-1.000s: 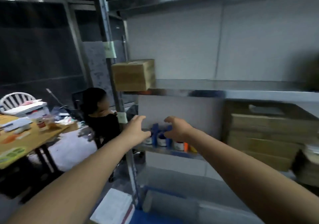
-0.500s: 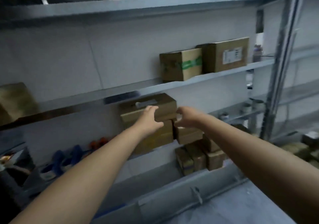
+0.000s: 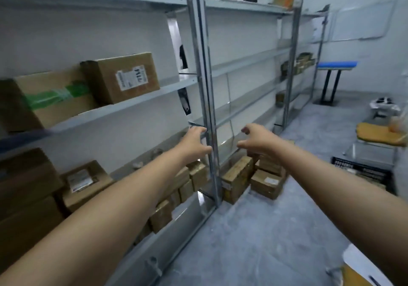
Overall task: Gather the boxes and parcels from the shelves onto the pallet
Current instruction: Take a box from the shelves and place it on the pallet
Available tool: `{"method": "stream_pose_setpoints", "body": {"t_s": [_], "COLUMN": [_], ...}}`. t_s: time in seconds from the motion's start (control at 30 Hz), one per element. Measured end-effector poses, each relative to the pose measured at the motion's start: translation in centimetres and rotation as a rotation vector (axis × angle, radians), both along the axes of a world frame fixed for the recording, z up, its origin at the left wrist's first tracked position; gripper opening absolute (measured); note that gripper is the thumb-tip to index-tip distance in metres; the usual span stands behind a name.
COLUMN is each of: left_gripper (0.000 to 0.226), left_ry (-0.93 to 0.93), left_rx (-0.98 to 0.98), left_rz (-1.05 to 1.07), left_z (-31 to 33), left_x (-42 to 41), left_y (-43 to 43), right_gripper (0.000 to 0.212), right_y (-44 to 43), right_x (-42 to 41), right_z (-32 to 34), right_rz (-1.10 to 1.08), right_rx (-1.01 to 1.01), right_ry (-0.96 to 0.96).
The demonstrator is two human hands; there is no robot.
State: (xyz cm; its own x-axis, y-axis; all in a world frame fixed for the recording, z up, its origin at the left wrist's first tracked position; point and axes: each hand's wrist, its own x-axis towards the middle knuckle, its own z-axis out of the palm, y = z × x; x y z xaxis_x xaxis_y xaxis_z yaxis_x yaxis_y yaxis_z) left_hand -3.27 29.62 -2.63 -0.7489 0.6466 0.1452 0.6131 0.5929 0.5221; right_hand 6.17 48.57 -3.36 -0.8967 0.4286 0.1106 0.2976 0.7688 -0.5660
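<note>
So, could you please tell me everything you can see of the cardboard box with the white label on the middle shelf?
The labelled box is plain brown cardboard, closed and seemingly undamaged. A white shipping label with printed text and handwritten black digits is stuck on its front face. It sits on the grey metal shelf, slightly turned, its left side pressed against or just overlapping the green-taped box. Neither hand touches it: both reach out empty, lower and to the right.

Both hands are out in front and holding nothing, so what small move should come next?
Probably lower both hands to the small boxes stacked on the floor just below the right hand. The left hand and right hand are open, empty, and nearest that stack.
</note>
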Motion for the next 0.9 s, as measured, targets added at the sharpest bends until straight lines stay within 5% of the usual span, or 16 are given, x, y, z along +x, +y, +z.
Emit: {"method": "stream_pose_setpoints", "body": {"t_s": [0.37, 0.9], "left_gripper": [0.068, 0.071], "left_ry": [-0.151, -0.239], "left_rx": [0.044, 0.046], "left_rz": [-0.240, -0.286], "left_z": [-5.7, -10.0], "left_x": [-5.1, -29.2], "left_y": [19.0, 38.3], "right_gripper": [0.063, 0.061], "right_y": [15.0, 32.0], "right_x": [0.1, -20.9], "right_z": [-5.1, -7.6], "right_rz": [-0.335, -0.474], "right_rx": [-0.100, -0.127], "right_ry": [-0.048, -0.094]}}
